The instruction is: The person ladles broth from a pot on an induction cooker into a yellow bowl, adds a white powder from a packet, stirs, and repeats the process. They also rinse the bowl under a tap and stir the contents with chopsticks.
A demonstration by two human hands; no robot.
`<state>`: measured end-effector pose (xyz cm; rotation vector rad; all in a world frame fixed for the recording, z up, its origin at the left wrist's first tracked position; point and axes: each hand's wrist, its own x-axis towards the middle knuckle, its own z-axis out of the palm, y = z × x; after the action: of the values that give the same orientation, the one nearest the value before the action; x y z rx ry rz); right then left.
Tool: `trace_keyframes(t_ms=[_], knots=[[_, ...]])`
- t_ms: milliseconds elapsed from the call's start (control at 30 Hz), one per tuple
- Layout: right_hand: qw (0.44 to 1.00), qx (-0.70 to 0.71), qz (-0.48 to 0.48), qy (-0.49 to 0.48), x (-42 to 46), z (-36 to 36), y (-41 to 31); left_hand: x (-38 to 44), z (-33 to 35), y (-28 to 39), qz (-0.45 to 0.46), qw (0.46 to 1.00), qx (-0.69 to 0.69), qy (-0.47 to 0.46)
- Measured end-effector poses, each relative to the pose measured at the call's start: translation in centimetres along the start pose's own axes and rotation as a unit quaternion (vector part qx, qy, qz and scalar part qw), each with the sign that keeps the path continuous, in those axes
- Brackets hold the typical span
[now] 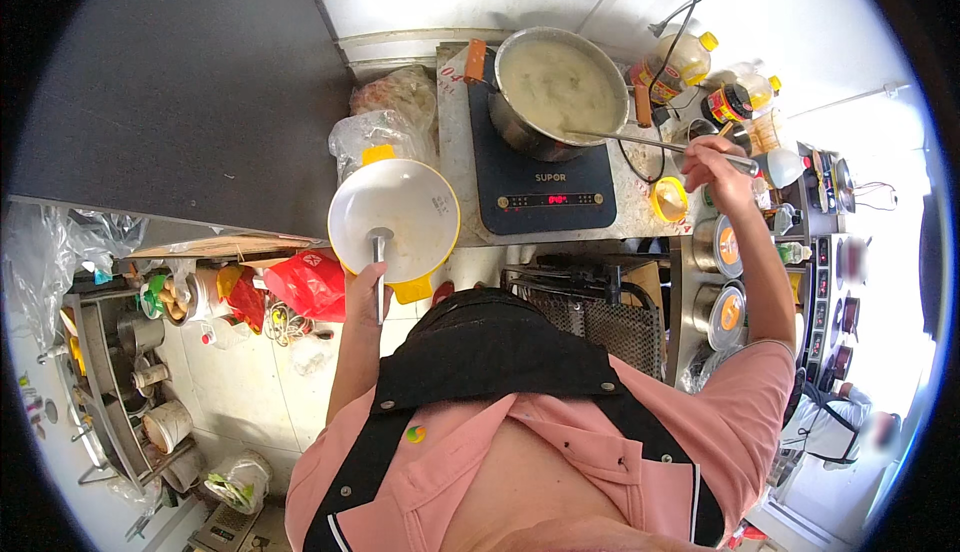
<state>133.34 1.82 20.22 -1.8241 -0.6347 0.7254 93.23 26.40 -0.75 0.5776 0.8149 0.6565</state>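
Observation:
A metal pot (517, 120) of cloudy, pale liquid stands on a black SUPOR induction cooker (551, 203) with a lit display. My right hand (716, 169) grips the long metal handle of a utensil (637, 141), its far end dipped in the liquid at the pot's near rim. That submerged end is hidden. To the left of the cooker, my left hand (369, 293) holds a white bowl with yellow handles (352, 214) by its near side. Resting inside it is a metal spoon (380, 240), its handle passing under my left thumb.
Bottles (694, 56) and jars crowd the counter's right end, beside a hanging black cable (667, 56). A small yellow-rimmed tub (669, 201) sits near the cooker. Lidded metal canisters (727, 315) stand lower right. Filled plastic bags (382, 131) lie left of the counter.

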Motion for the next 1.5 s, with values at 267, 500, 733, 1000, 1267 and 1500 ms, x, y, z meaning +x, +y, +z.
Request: trace_keyframes(t_ms=[267, 500, 733, 1000, 1267, 1500], knots=[[0.938, -0.192, -0.270, -0.102, 0.8, 2.9, 6.6, 0.3, -0.3, 0.4, 0.006, 0.999, -0.033, -0.008], [0.812, -0.458, -0.302, -0.198, 0.8, 3.5, 7.4, 0.5, -0.9, 0.3, 0.006, 1.000, 0.011, -0.023], [0.875, -0.373, -0.244, -0.190, -0.7, 2.5, 6.1, 0.2, 0.1, 0.5, 0.004, 1.000, -0.003, 0.019], [0.901, -0.300, -0.293, -0.115, -3.7, 3.0, 1.8, 0.1, -0.2, 0.5, -0.011, 0.999, -0.028, -0.045], [0.998, -0.037, -0.041, -0.036, -3.1, 2.1, 2.7, 0.2, 0.3, 0.2, 0.016, 0.998, -0.018, -0.062], [0.965, -0.114, -0.221, -0.078, -1.1, 3.4, 7.4, 0.1, 0.9, 0.8, 0.000, 0.998, -0.027, -0.064]])
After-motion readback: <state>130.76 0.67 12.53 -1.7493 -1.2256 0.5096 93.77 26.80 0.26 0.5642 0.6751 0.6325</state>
